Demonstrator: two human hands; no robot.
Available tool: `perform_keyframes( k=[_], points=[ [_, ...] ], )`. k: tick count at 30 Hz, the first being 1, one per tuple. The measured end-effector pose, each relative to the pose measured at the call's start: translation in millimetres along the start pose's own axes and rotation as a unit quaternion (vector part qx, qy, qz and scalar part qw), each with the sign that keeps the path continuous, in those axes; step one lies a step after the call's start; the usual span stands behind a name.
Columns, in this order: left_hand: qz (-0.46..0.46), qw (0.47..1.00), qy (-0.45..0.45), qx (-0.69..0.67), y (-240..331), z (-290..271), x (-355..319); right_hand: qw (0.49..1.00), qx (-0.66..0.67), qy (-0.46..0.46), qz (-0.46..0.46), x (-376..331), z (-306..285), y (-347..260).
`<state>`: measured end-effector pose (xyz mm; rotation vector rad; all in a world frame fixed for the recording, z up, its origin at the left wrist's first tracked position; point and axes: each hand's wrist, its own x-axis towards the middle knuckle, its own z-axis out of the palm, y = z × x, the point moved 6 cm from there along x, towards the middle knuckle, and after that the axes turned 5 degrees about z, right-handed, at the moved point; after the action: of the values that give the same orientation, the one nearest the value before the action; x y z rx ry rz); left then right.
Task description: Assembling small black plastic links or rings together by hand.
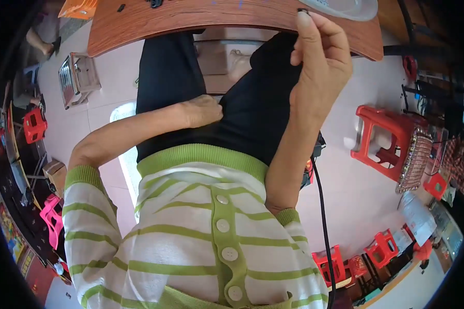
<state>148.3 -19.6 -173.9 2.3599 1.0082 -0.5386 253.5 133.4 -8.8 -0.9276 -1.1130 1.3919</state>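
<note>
My right hand [322,59] is raised at the front edge of the wooden table [201,18], toward its right end. Thumb and forefinger pinch a small dark piece [303,10], too small to name. Beside that hand, a clear plastic container [363,9] sits on the tabletop. My left hand [203,110] rests closed on my lap, over the black trousers [167,77]. Its curled fingers hide whatever they may hold. More small dark pieces [156,3] lie near the table's far left, one of them apart from the others [121,7].
An orange basket [78,8] shows at upper left, with a metal-framed stool [77,80] below it. A red plastic stool [381,139] stands at right, beside a woven cushion [416,159]. A black cable [322,216] runs down past my right arm. Another person's leg [38,44] appears far left.
</note>
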Motion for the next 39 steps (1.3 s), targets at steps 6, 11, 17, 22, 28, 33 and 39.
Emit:
perform_keyframes(
  k=[6,11,17,22,28,33,39],
  points=[
    [-0.023,0.978,-0.173,-0.112,-15.6,29.4,10.4,1.000,0.007,-0.023,0.016,2.6,0.6,9.4],
    [0.019,0.956,-0.292,-0.032,-12.7,46.0,24.7,0.999,0.017,-0.038,0.025,0.3,13.3,18.6],
    [-0.041,0.953,-0.301,-0.005,-10.9,32.5,19.1,0.998,-0.005,-0.054,0.019,-0.5,16.2,24.2],
    [-0.052,0.976,0.057,-0.205,-13.7,-25.9,-23.2,0.990,-0.029,-0.057,0.125,-1.7,7.3,37.1],
    [-0.165,0.668,0.519,-0.506,-19.3,-124.9,-84.9,0.972,0.028,-0.131,0.194,-9.6,30.3,40.3],
    [-0.099,0.455,0.648,-0.603,-32.5,-131.5,-92.1,0.958,0.041,-0.172,0.228,-12.3,58.4,37.8],
    [-0.073,0.391,0.680,-0.616,-45.3,-133.7,-112.5,0.954,-0.036,-0.206,0.216,-13.8,87.5,21.0]
  ],
)
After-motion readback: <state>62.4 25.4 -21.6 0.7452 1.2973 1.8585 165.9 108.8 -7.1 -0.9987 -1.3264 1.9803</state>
